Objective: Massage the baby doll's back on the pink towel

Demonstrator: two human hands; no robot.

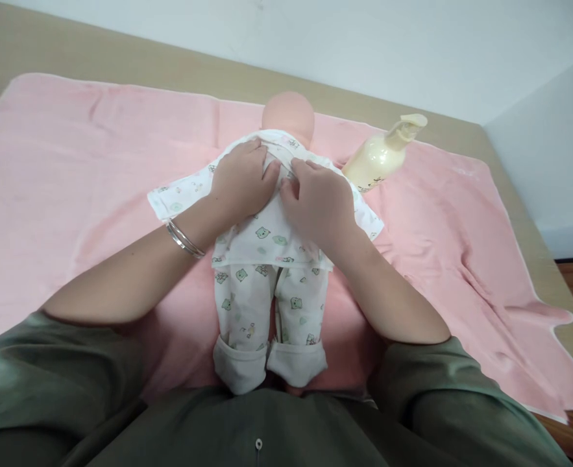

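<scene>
i see one small doll [272, 258] with a smooth, round, pinkish head [287, 115], stretched out on a soft pink cloth blanket [442, 253] right in front of the wearer. it is dressed in a white cloth shirt [264, 243] printed with little green bear faces, its two sleeves spread out sideways, and matching white trousers [296, 301] whose two legs lie side by side, each ending in a thick, plain, turned-up cuff. the shirt is creased and folded over near the neck. both hands are there: on my feed the right hand [321, 198] pinches the shirt's cloth between thumb and fingers, while the left hand [244, 175] rests on the upper shirt with fingers bent, and i can't tell whether it grips any fabric. i count one cream-yellow pump bottle [376, 159] just beyond the sleeve on my right; its base is hidden from me. the one blanket covers most of a beige counter [96, 55]. thin silver bangles [183, 240] circle the left wrist, and two dark green sleeves [427, 383] are pushed up the arms.
</scene>
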